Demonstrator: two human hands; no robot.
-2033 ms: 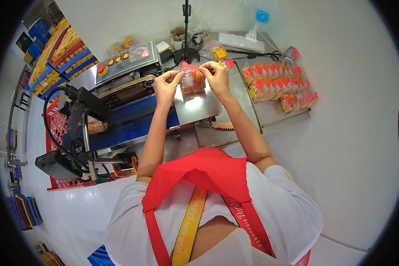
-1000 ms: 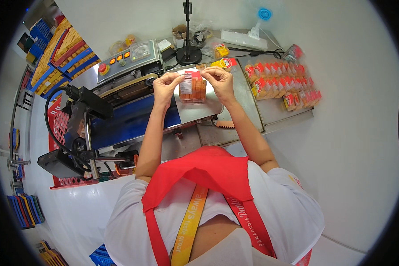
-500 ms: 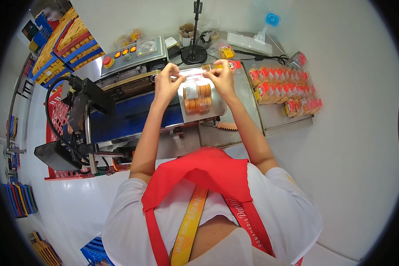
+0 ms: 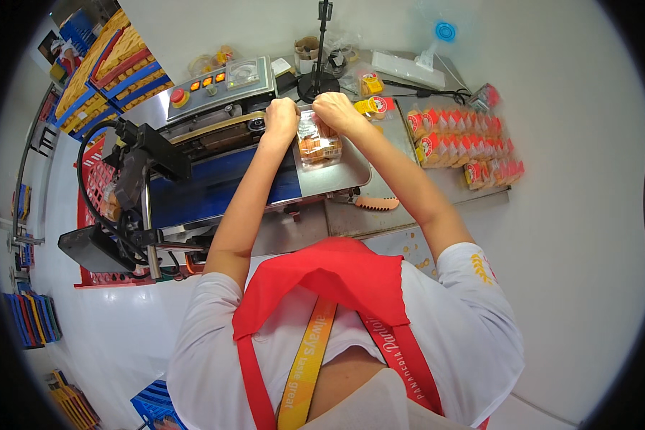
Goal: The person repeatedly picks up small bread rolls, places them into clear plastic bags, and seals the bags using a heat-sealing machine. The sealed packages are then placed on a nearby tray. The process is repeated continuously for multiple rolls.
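A clear plastic bag of round brown biscuits (image 4: pixel 318 148) lies on the bare metal end plate (image 4: pixel 351 172) of the conveyor. At its far left corner, my left hand (image 4: pixel 283 117) is closed with the fingers curled under. My right hand (image 4: pixel 335 112) is closed in the same way at the far right corner. Both seem to grip the bag's far end, though the fingertips are hidden behind the knuckles. Just right of my right hand lies a smaller yellow and red packet of biscuits (image 4: pixel 371 108).
Left of the bag runs a blue conveyor belt (image 4: pixel 215 188) beside a control panel (image 4: pixel 226 86). A black camera-like head on a bracket (image 4: pixel 161 154) overhangs the belt. Rows of filled packets (image 4: pixel 459 136) stand right. A saw-edged blade (image 4: pixel 376 203) lies near. A black stand (image 4: pixel 319 84) rises behind.
My fingers have gone from pinching to closed fists at the bag's far end. My right hand has shifted left, nearer my left hand, uncovering the small yellow and red packet.
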